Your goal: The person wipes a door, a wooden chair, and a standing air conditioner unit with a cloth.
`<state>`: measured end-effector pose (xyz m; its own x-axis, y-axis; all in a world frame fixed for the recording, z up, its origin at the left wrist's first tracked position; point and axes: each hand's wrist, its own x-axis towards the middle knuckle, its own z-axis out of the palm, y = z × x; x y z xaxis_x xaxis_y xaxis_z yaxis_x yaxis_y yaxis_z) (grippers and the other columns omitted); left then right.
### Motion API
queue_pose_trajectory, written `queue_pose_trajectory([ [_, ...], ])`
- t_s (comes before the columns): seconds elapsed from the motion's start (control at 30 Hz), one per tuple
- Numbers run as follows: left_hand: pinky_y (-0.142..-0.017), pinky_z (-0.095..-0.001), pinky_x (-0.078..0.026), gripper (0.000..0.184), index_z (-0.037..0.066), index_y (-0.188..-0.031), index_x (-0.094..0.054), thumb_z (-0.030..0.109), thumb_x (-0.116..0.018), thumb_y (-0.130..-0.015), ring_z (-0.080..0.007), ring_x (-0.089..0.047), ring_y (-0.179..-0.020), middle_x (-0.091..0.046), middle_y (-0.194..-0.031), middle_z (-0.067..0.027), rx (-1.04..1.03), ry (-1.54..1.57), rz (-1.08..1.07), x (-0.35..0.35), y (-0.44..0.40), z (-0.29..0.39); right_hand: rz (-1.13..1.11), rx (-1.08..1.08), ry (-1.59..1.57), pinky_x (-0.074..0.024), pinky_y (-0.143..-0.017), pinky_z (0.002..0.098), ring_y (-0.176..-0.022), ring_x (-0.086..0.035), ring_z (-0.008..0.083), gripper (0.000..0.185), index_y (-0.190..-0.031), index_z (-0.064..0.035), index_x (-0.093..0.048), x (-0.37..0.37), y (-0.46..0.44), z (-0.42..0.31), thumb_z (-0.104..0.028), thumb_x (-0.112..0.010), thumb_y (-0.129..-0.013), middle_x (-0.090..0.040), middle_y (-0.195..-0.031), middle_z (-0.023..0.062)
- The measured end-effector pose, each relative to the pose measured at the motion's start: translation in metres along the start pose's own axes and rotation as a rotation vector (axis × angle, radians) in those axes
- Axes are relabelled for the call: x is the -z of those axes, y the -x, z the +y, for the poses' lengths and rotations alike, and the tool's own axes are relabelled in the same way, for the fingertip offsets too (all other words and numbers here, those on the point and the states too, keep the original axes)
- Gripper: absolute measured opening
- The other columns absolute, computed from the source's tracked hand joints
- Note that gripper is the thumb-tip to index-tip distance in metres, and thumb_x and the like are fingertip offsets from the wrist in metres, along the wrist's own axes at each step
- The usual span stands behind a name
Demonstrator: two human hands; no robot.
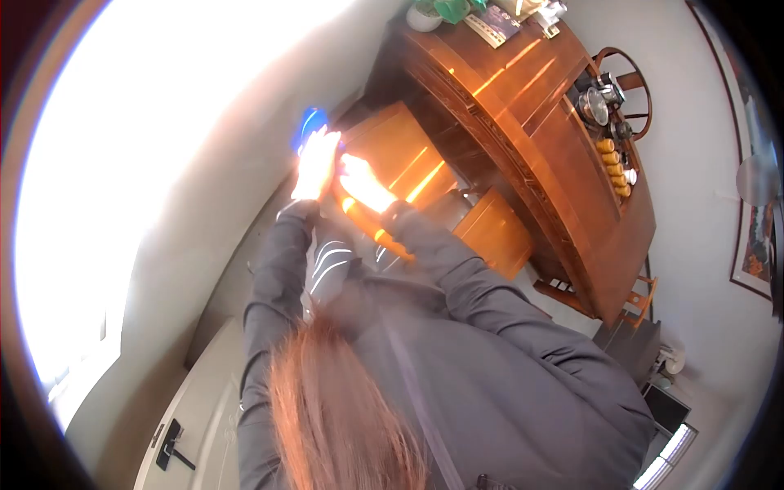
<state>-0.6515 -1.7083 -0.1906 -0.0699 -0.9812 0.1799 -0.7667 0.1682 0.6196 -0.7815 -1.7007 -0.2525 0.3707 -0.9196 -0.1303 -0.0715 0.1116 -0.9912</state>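
Blue item (312, 124), one: upper left of centre, at the end of the left hand and beside the pale wall (253, 155). Outline partly lost in glare; kind not determinable.

Left hand (315, 170), bare: raised, upper left of centre, brightly sunlit. Fingers (327, 140) overlap the lower edge of the blue item; whether closed on it or merely laid against it, cannot tell.

Right hand (367, 184), bare: just beside the left, slightly lower and to its right in the frame. Fingers appear bent and point towards the left hand; overexposed, so whether they grip anything, cannot tell.

Dark grey jacket (506, 359), one: both sleeves extended, body filling lower centre. Reddish-brown hair (335, 400) hangs over its front.

Curved wooden piece (369, 222), one: below the hands, streaked with sunlight.

Counter (535, 102), reddish-brown wood: upper right of centre. Carries a white pot (424, 18) with green leaves (452, 9) and a printed booklet (492, 27) at the top edge; a metal vessel (594, 107) and a row of yellow cups (614, 169) towards the right.

Wooden chair (642, 98), rounded back: upper right, beside the counter.

Framed picture (756, 237): right edge.

Pale door (204, 412), black handle (170, 447): lower left.
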Motion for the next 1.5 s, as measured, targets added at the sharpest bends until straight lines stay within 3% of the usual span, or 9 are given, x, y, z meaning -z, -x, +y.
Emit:
queue_pose_trajectory([
  [0.1,-0.102,-0.0421,-0.034,0.035,0.000,-0.119,-0.052,0.005,-0.051,-0.084,-0.0361,-0.044,-0.121,-0.055,-0.117,-0.0192,-0.032,-0.065,0.036,-0.014,0.046,0.029,-0.222,-0.114,0.234,-0.0476,-0.080,0.0410,-0.094,-0.060,0.0363,0.024,-0.101,-0.0011,-0.056,0.034,0.055,-0.044,-0.013,-0.059,-0.081,-0.063,-0.098,0.0188],
  [0.33,-0.103,-0.0448,-0.032,0.033,0.001,-0.118,-0.053,0.006,-0.054,-0.085,-0.0349,-0.049,-0.112,-0.056,-0.111,-0.0197,-0.017,0.065,-0.027,-0.047,0.134,0.117,-0.345,0.266,0.720,-0.0480,-0.073,0.0418,-0.084,-0.061,0.0357,0.028,-0.089,-0.0031,-0.056,0.096,0.147,-0.023,-0.019,-0.068,-0.069,-0.063,-0.085,0.0177],
  [0.43,-0.099,-0.0436,-0.035,0.031,0.001,-0.116,-0.054,0.006,-0.053,-0.085,-0.0345,-0.051,-0.108,-0.057,-0.108,-0.0189,-0.049,0.041,-0.080,-0.054,0.146,0.151,-0.476,0.013,0.626,-0.0484,-0.069,0.0412,-0.081,-0.062,0.0342,0.034,-0.085,-0.0032,-0.055,0.130,0.168,-0.063,-0.021,-0.074,-0.063,-0.063,-0.081,0.0164],
  [0.77,-0.079,-0.0418,-0.042,0.027,0.000,-0.105,-0.057,0.006,-0.057,-0.078,-0.0338,-0.056,-0.084,-0.061,-0.088,-0.0166,-0.149,0.052,-0.096,-0.112,0.175,0.221,-0.339,-0.020,0.856,-0.0492,-0.066,0.0446,-0.076,-0.062,0.0376,0.021,-0.076,0.0024,-0.064,0.180,0.249,-0.020,-0.012,-0.069,-0.063,-0.063,-0.076,0.0226],
  [0.87,-0.080,-0.0406,-0.043,0.025,0.000,-0.104,-0.057,0.007,-0.056,-0.080,-0.0321,-0.058,-0.085,-0.062,-0.087,-0.0155,-0.200,0.019,-0.106,-0.114,0.176,0.229,-0.270,-0.246,0.720,-0.0482,-0.067,0.0463,-0.078,-0.061,0.0407,0.016,-0.077,0.0030,-0.063,0.174,0.266,-0.038,-0.010,-0.059,-0.067,-0.062,-0.078,0.0242],
  [1.17,-0.082,-0.0417,-0.045,0.028,0.002,-0.106,-0.056,0.004,-0.049,-0.078,-0.0336,-0.058,-0.093,-0.062,-0.094,-0.0160,-0.272,-0.089,0.124,-0.063,0.234,0.220,-0.178,-0.125,1.112,-0.0497,-0.070,0.0450,-0.079,-0.063,0.0384,0.016,-0.079,0.0026,-0.065,0.114,0.286,-0.063,-0.009,-0.058,-0.071,-0.063,-0.080,0.0239],
  [1.27,-0.074,-0.0435,-0.047,0.022,0.003,-0.103,-0.056,0.006,-0.051,-0.081,-0.0365,-0.060,-0.087,-0.062,-0.089,-0.0184,0.208,-0.022,-0.041,-0.019,0.295,0.198,-0.452,-0.008,1.052,-0.0495,-0.074,0.0433,-0.086,-0.062,0.0361,0.022,-0.091,-0.0023,-0.066,0.071,0.295,-0.082,-0.010,-0.059,-0.071,-0.064,-0.088,0.0203],
  [1.37,-0.070,-0.0419,-0.049,0.026,0.002,-0.098,-0.056,0.022,-0.061,-0.082,-0.0383,-0.061,-0.085,-0.063,-0.087,-0.0206,0.443,0.088,0.182,0.005,0.387,0.142,-0.563,0.199,0.950,-0.0493,-0.077,0.0413,-0.090,-0.061,0.0324,0.024,-0.094,-0.0087,-0.068,-0.001,0.321,-0.083,-0.012,-0.060,-0.071,-0.065,-0.093,0.0147],
  [1.5,-0.073,-0.0334,-0.049,0.043,-0.001,-0.101,-0.061,0.034,-0.069,-0.078,-0.0228,-0.063,-0.083,-0.066,-0.090,-0.0147,0.803,0.477,0.326,0.068,0.528,0.120,-0.780,0.445,0.893,-0.0490,-0.077,0.0404,-0.087,-0.060,0.0307,0.019,-0.088,-0.0098,-0.068,-0.105,0.371,-0.097,-0.008,-0.057,-0.072,-0.063,-0.088,0.0118],
])
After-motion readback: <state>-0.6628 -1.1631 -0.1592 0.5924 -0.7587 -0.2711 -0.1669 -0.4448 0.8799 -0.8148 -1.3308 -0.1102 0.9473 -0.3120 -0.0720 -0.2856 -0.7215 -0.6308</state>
